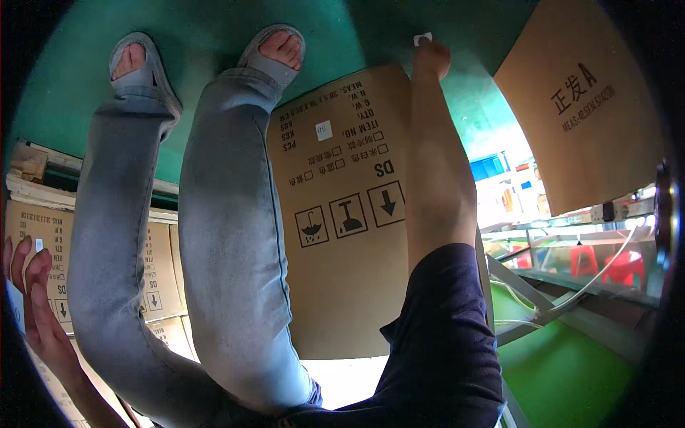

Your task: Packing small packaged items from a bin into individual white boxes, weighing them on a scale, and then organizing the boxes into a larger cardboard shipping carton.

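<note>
r hand [434, 60] pinched on white label [422, 38]; l hand [47, 317] part-curled, can't tell if gripping. label prob. light, limp; hold by edge.

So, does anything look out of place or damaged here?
Possibly the brown box at the right: its printing faces roughly the opposite way to that on the middle box, so one may be upside down. Nothing looks clearly spilled or damaged.

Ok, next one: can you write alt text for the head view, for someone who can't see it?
A person's right hand holds a small white piece near a large printed cardboard box. The left hand, at the picture's left edge, is beside, possibly holding, a pale sheet, with grey-jeaned legs between the hands.
</note>
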The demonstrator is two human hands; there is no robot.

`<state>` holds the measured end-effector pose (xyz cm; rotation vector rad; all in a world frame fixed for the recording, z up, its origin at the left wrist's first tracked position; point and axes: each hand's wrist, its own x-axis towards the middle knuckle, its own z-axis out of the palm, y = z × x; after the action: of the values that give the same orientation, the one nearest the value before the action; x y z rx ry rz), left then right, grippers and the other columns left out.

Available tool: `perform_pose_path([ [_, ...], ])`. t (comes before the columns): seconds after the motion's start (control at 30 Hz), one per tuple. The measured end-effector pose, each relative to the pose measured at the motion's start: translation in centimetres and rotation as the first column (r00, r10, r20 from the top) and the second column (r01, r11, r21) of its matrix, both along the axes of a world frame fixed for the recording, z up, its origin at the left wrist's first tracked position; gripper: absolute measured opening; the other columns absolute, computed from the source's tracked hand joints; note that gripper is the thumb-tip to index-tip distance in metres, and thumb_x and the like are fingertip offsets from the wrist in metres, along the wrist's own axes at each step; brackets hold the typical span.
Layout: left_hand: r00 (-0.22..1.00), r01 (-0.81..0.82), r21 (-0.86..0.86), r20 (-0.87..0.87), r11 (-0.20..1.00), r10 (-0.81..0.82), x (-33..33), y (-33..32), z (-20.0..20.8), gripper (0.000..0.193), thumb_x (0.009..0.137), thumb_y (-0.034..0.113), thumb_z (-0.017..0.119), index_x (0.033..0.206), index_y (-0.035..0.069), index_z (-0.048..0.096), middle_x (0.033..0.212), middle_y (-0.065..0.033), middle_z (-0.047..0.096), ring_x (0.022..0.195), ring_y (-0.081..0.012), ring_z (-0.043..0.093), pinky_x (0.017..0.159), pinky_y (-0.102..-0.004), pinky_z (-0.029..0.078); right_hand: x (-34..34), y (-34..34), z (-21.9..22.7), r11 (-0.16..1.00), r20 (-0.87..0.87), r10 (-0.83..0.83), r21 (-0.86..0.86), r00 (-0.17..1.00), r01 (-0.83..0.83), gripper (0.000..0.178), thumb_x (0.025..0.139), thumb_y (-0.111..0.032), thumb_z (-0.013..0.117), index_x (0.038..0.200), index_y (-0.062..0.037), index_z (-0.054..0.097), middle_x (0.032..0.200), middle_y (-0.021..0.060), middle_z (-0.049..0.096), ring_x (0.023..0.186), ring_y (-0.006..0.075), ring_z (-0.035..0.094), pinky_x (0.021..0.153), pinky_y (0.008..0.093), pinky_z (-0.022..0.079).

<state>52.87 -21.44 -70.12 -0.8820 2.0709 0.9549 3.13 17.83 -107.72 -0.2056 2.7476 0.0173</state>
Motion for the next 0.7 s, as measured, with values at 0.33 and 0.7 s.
perform_pose_path([
  [0.33,0.761,-0.648,0.025,0.04,0.761,0.647,1.9,3.6,0.0,0.055,0.095,0.019,0.047,0.145,0.004,0.031,0.133,-0.0119,0.051,0.119,-0.0213,0.055,0.103,-0.0387,0.044,-4.4,4.9,-5.1,0.909,0.311,0.306,0.186,0.9,-0.373,0.041,0.077,-0.046,0.066,0.091,-0.0077,0.072,0.099,0.0141,0.07,0.087,0.0352,0.066,0.077,0.0465,0.051],
  [0.7,0.662,-0.736,0.063,-0.139,0.674,0.737,0.3,4.2,2.3,0.042,0.098,0.013,0.046,0.136,-0.005,0.041,0.141,-0.0222,0.04,0.129,-0.0298,0.045,0.108,-0.0395,0.04,5.6,-7.3,11.1,0.174,0.807,-0.389,-0.41,0.446,0.895,0.023,0.087,-0.017,0.067,0.107,-0.0068,0.061,0.093,0.0092,0.066,0.081,0.023,0.065,0.075,0.0367,0.057],
])
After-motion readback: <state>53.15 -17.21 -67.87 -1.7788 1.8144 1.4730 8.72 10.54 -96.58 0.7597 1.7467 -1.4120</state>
